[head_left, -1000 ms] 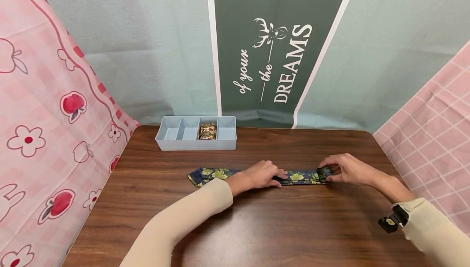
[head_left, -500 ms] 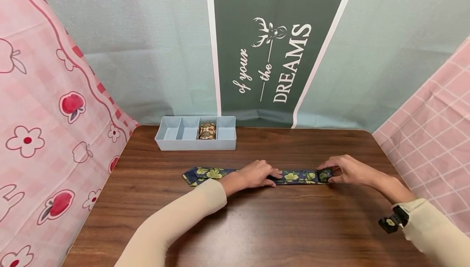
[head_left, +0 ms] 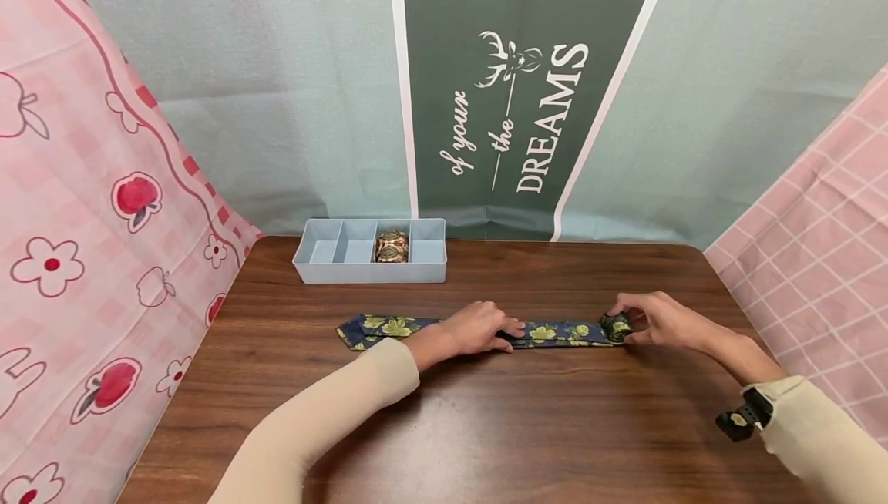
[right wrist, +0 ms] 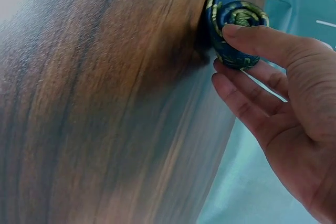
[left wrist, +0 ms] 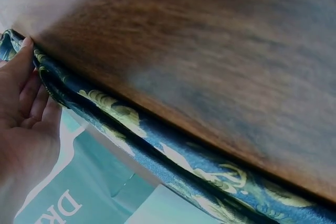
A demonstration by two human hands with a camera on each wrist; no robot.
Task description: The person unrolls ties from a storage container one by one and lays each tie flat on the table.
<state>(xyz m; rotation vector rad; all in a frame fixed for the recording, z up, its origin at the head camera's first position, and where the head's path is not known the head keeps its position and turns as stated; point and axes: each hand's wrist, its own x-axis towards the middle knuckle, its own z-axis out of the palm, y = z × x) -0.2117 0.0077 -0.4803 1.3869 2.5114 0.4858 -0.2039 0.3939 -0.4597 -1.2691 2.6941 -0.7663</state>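
A navy necktie (head_left: 544,333) with yellow-green flowers lies lengthwise across the table, its pointed end to the left. Over its middle is my left hand (head_left: 479,327), thumb at the near edge and fingers at the far one; the left wrist view shows the tie (left wrist: 210,174) passing between them, with two layers apart. At the right end the tie is wound into a small roll (head_left: 616,327). My right hand (head_left: 659,320) holds that roll between thumb and fingers. From the right wrist, the coil's spiral end (right wrist: 244,19) faces the camera, the thumb lying against it.
Behind the tie, near the table's back edge, stands a light blue box (head_left: 368,273) with several compartments. A rolled brown patterned cloth (head_left: 392,246) sits in one of them. Hanging cloths enclose the wooden table (head_left: 527,427) at the back and sides.
My left hand and the flat part of the tie have slid a little to the left. The roll has turned under my right hand while staying at nearly the same spot.
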